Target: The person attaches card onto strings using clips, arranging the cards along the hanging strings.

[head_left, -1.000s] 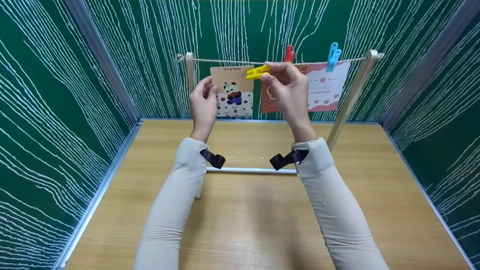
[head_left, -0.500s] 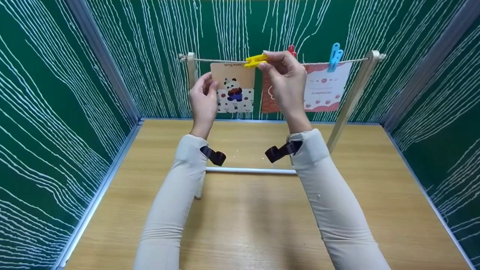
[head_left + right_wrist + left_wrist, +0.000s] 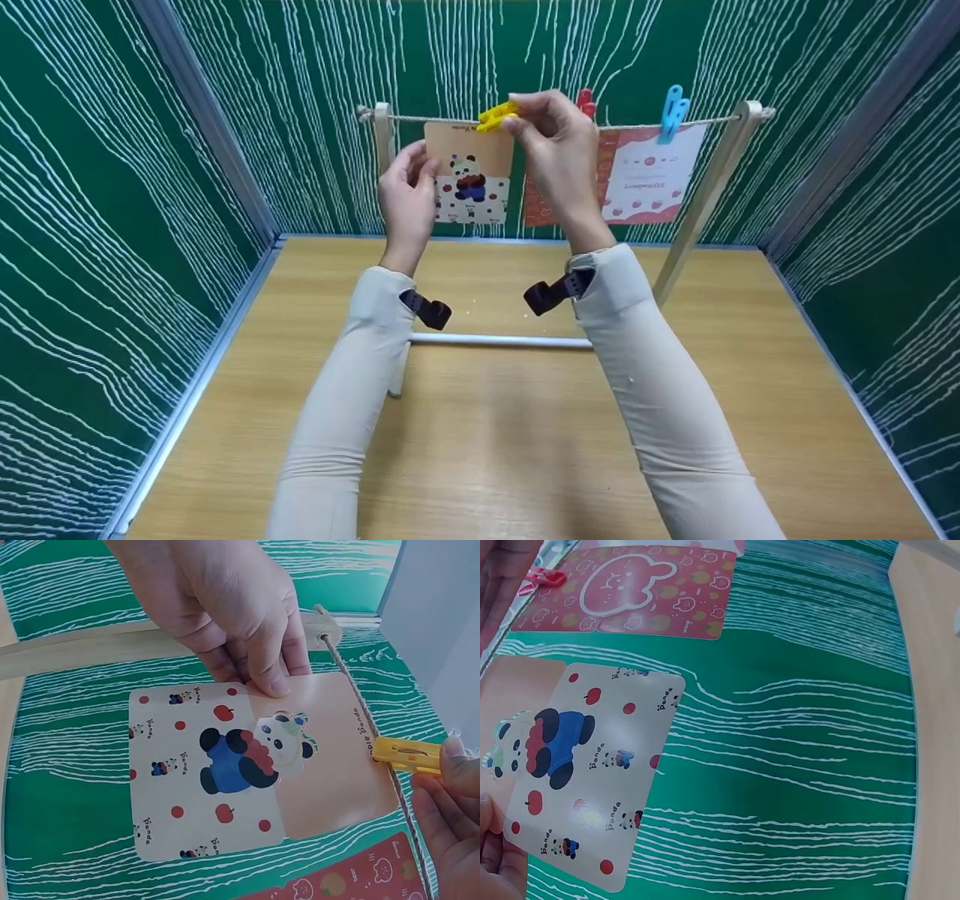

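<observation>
My left hand (image 3: 407,202) pinches the left edge of a panda card (image 3: 470,187), peach above and white with red apples below. The card hangs upright, its top edge at the rope (image 3: 346,676). My right hand (image 3: 559,154) pinches a yellow clothespin (image 3: 495,118) by its handle ends between thumb and fingers. In the right wrist view the clothespin's tip is right at the rope and overlaps the card's top edge, by the printed lettering. In the left wrist view, only part of my left hand and the card's lower part show clearly.
Right of the panda card, a red bear card (image 3: 697,596) hangs beneath a red clothespin (image 3: 586,102). Farther right, a blue clothespin (image 3: 673,116) holds a strawberry card (image 3: 651,180). The rope runs between wooden posts (image 3: 705,195); a pale crossbar (image 3: 502,340) spans low above the wooden table (image 3: 480,450).
My right hand has risen and moved left with the yellow clothespin, from beside the card to its top edge at the rope. My left hand has raised the card slightly toward the rope.
</observation>
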`<state>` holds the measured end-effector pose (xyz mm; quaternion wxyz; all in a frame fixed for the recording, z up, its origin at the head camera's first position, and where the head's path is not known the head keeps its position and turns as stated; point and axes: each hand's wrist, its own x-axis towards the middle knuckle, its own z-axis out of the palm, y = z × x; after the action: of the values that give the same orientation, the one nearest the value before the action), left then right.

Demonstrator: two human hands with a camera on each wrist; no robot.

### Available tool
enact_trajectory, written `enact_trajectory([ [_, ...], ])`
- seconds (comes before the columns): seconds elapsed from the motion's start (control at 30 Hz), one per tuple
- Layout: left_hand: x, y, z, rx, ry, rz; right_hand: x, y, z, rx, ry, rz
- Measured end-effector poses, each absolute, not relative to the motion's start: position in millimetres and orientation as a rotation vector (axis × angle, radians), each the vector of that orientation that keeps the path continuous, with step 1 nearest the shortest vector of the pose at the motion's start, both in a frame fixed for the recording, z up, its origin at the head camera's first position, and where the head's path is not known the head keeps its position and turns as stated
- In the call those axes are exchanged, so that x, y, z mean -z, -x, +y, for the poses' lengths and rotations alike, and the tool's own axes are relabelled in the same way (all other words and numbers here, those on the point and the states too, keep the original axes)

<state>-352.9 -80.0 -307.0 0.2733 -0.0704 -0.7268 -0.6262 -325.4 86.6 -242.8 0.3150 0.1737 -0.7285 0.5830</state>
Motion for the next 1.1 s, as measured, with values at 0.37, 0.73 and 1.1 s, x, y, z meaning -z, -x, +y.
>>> enact_trajectory([
  [0.37,307,351,-82,1.677,0.195,-1.96,240,325,81,-1.529,-0.48,-1.948],
  [0.73,309,348,-80,1.711,0.204,-1.962,240,324,77,-1.315,-0.49,-2.055],
  [1.1,314,347,-79,1.764,0.214,-1.941,245,327,68,-1.147,-0.538,-2.09],
])
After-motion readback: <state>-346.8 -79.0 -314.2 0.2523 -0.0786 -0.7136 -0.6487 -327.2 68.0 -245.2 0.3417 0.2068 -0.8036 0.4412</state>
